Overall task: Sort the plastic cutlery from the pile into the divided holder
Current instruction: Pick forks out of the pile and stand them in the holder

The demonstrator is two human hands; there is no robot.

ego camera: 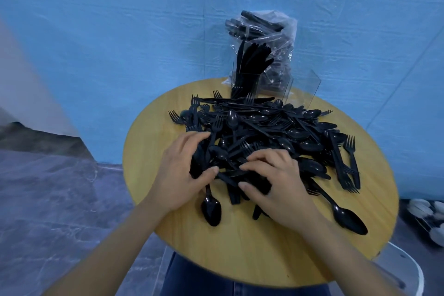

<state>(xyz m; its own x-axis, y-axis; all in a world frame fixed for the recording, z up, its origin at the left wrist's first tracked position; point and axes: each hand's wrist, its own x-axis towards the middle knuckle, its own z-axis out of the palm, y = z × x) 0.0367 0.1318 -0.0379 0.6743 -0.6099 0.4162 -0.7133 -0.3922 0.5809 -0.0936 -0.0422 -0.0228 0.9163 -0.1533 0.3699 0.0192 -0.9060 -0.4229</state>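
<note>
A big pile of black plastic cutlery (262, 132), forks, spoons and knives mixed, covers the round wooden table (240, 255). Behind it stands the clear divided holder (300, 89); its left compartment holds several black knives (249, 60) upright, the other compartments look bare. My left hand (182, 173) grips a bunch of black pieces at the pile's near left edge, thumb and fingers curled round them. My right hand (276, 185) has its fingers curled over pieces at the pile's front, the fingertips pinching into them. Loose spoons (211, 209) (348, 216) lie near the front.
A clear plastic bag (276, 38) with more black cutlery leans against the blue wall behind the holder. A rack with white items (427, 216) sits on the floor at the right. My legs in jeans show under the table's near edge.
</note>
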